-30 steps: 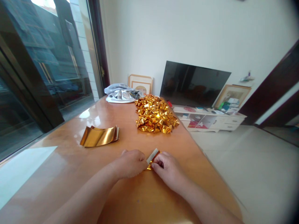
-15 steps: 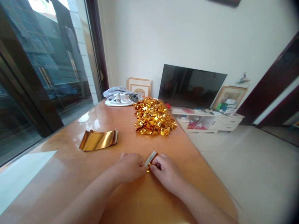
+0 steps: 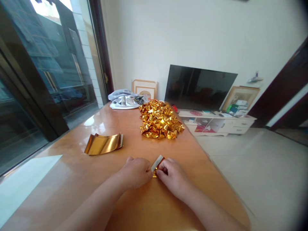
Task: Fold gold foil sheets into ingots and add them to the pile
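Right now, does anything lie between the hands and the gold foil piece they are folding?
Nothing visible: the left hand and right hand both already pinch the foil piece on the table.

Little changes across the second. The left hand [image 3: 136, 171] and right hand [image 3: 173, 175] press closer together on the gold paper [image 3: 157, 163], so less of its gold side shows now. The view itself shifts slightly; nothing on the table moves.
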The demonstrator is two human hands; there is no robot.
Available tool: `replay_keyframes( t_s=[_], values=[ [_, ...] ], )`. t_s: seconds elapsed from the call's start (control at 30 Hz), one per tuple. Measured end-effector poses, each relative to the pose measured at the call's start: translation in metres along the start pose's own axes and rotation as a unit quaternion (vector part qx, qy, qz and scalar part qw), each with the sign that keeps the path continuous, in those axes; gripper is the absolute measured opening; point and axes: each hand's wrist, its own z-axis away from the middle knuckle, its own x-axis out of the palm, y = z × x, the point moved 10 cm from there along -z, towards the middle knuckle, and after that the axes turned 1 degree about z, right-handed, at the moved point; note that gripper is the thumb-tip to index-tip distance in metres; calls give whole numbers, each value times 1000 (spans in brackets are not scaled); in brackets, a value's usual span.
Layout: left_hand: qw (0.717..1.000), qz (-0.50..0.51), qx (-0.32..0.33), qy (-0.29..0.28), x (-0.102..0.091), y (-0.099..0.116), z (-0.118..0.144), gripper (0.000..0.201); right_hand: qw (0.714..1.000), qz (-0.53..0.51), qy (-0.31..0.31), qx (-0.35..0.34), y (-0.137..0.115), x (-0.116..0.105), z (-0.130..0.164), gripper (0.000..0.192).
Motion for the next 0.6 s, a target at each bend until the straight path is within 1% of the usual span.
replay_keyframes(
  t_s=[0.33,0.47,0.6],
  values=[
    [1000,1,-5,1,-1,3,3,26,1000,-5,3,3,3,2,1,12],
    [1000,10,0,0,1,2,2,22,1000,-2,-9,-14,1,3,2,12],
    [999,27,4,21,1,-1,0,14,1000,7,-18,-22,1,3,3,10]
  ],
)
